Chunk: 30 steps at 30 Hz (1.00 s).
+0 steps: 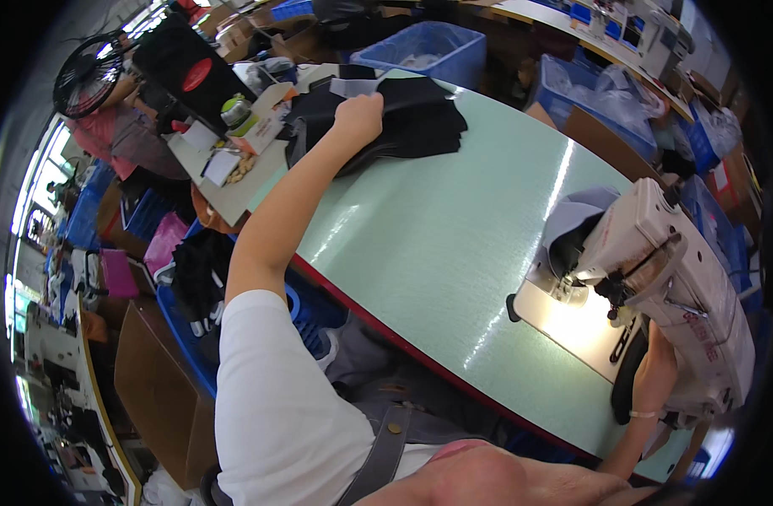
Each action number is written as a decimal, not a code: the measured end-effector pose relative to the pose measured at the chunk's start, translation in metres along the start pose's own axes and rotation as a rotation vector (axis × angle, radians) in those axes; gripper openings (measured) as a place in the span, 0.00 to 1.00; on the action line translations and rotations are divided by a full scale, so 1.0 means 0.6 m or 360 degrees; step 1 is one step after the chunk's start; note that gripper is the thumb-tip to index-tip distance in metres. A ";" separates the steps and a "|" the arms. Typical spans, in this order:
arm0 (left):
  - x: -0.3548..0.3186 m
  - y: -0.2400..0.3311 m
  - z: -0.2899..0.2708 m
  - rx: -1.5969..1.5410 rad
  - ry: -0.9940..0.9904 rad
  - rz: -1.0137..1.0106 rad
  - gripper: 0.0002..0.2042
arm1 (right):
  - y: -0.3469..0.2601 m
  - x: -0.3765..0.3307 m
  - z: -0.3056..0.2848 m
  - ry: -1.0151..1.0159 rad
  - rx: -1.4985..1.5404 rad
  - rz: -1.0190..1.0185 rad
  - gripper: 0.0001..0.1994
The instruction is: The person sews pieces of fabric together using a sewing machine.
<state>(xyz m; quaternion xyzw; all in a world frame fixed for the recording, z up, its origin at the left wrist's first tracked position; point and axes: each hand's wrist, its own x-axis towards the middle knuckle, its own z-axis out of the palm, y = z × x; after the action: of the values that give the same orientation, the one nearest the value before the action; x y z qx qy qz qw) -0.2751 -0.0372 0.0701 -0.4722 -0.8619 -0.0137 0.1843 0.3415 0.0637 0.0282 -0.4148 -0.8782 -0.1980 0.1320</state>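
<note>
Black fabric stack [412, 118] on worktop [437, 244]: L hand [358, 116] fingers pinching top ply, peel one only; R hand [654, 371] at sewing machine [665, 278], grip unclear.

head view: sits on your head, tilted down and leftward | fisheye bends the green table [437, 244] edges toward the rim | close over your own shoulder and chest at the lower edge | sewing machine [673, 287] near right rim | only one view, nothing shared
</note>
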 end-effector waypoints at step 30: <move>-0.165 0.201 0.024 -0.0516 -0.0166 0.1377 0.31 | -0.170 0.045 0.037 0.0020 0.0721 -0.0770 0.21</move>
<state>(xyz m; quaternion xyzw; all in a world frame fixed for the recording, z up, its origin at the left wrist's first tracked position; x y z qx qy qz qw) -0.1323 -0.0477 0.0057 -0.8111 -0.5806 -0.0465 0.0533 0.2434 0.0329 -0.0049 -0.1532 -0.9722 -0.0259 0.1754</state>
